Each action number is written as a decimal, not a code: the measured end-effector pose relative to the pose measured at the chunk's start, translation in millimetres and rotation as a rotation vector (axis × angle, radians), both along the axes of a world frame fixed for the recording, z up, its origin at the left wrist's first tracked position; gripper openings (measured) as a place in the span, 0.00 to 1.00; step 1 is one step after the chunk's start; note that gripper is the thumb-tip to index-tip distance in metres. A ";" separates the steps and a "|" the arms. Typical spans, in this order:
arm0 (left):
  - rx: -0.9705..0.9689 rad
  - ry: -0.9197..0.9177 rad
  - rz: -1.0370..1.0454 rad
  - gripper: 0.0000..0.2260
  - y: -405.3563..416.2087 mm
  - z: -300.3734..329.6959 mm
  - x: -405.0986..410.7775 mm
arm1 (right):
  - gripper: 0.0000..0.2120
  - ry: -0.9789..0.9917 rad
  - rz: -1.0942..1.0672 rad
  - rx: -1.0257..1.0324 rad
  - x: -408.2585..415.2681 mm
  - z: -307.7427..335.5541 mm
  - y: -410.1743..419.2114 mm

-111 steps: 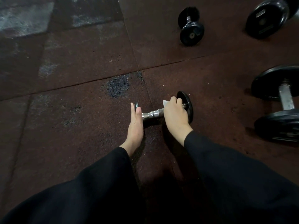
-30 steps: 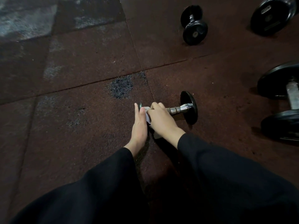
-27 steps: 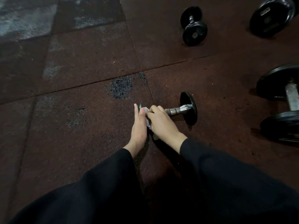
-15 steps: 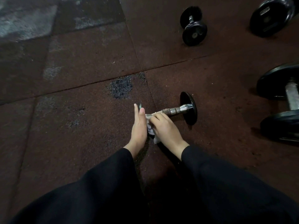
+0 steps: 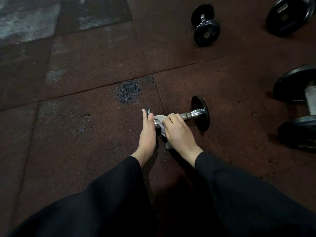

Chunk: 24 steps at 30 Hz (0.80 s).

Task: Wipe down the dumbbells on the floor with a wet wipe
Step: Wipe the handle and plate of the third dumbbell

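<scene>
A small dumbbell (image 5: 200,113) with black end plates and a chrome handle lies on the dark rubber floor at the centre. My right hand (image 5: 177,130) is closed around a white wet wipe (image 5: 161,123), pressed on the left part of the chrome handle. My left hand (image 5: 147,132) lies flat, fingers straight, against the outer face of the dumbbell's left end plate, which it mostly hides. Both forearms wear black sleeves.
Another small black dumbbell (image 5: 206,25) lies at the back, right of centre. A large black weight (image 5: 289,14) sits at the top right corner. A big dumbbell (image 5: 301,106) lies at the right edge. The floor is rubber tiles with a dark patch (image 5: 128,91).
My right hand has slid with the wipe from the right end of the handle to the left end, then turned slightly on the handle. My left hand has stayed against the left plate.
</scene>
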State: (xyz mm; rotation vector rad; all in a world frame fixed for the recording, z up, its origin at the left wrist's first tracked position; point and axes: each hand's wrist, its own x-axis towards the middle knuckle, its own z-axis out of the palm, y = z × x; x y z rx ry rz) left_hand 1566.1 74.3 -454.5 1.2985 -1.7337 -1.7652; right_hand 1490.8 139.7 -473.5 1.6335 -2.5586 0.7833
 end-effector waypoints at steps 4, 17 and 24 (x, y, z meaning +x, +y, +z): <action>-0.037 -0.040 -0.028 0.23 0.3 1.4 1.9 | 0.07 0.005 -0.113 -0.009 -10.7 4.5 -4.5; -0.038 -0.043 -0.038 0.23 2.5 3.0 3.1 | 0.09 0.163 -0.058 0.286 -25.2 21.0 -6.5; -0.031 -0.020 -0.019 0.23 2.3 1.6 1.2 | 0.09 0.186 0.050 0.304 -19.8 19.7 -15.4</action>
